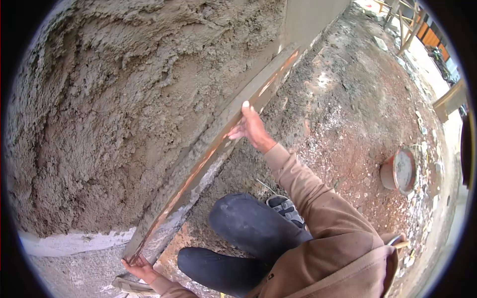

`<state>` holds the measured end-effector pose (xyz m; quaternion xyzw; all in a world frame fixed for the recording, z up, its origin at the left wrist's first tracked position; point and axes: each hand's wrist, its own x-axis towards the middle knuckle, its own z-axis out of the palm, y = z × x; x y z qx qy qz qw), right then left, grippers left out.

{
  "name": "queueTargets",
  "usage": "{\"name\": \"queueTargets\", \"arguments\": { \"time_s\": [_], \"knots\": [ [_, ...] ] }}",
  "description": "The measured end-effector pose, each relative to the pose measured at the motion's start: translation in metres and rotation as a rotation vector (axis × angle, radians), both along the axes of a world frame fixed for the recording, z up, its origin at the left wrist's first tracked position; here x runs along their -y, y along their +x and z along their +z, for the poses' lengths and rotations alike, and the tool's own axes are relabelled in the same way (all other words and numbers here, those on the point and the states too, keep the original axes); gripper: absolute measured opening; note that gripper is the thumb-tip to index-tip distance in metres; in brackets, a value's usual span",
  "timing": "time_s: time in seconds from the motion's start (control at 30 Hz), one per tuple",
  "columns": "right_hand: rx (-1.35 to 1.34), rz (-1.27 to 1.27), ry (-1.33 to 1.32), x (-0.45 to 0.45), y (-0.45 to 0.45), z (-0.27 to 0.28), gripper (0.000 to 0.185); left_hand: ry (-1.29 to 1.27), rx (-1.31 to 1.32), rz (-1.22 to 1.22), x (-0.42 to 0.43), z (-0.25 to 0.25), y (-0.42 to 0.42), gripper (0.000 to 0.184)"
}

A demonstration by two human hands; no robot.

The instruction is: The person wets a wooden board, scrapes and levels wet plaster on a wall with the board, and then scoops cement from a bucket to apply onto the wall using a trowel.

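A long straight board [198, 166], smeared with grey mortar, lies slantwise against the foot of the wall. My right hand [252, 128] grips it near the middle of its length, thumb on the upper face and fingers beneath. At the lower left end my left hand [141, 269] holds the same board, its fingers partly hidden under the edge. Rough wet mortar [134, 99] covers the wall beside the board, and a smoother grey stretch [310, 20] of wall shows beyond the far end.
A bucket [397, 171] with grey residue stands on the dirt ground [348, 124] at the right. My bent knees and one shoe [285, 208] are below the board. A pale strip [79, 243] runs along the wall's lower left. Wooden posts [411, 30] rise at the upper right.
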<state>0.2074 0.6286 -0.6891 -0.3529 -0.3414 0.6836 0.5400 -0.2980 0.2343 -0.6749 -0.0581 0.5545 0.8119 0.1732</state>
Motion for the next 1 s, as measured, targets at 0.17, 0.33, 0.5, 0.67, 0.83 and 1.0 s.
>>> {"name": "queueTargets", "arguments": {
  "time_s": [0.17,0.33,0.5,0.67,0.83,1.0],
  "knots": [
    [-0.074,0.075,-0.013,0.036,-0.035,-0.005,0.052,0.042,0.057,-0.014,0.045,-0.021,-0.052,0.042],
    [-0.128,0.016,0.015,0.021,-0.027,0.012,0.050,0.076,0.073,0.059,0.020,-0.002,-0.016,0.038],
    [-0.090,-0.040,0.070,-0.024,0.017,0.049,0.048,0.105,0.099,0.102,-0.011,0.003,0.015,0.039],
    [-0.032,-0.091,0.071,-0.052,0.048,0.068,0.048,0.187,0.222,0.129,-0.051,0.015,0.062,0.040],
    [0.040,-0.105,0.066,-0.042,0.043,0.074,0.050,0.147,0.214,0.172,-0.052,0.020,0.063,0.050],
    [0.076,-0.034,0.021,-0.001,0.008,0.073,0.049,0.107,0.159,0.073,-0.010,-0.017,0.008,0.045]
  ]
}}
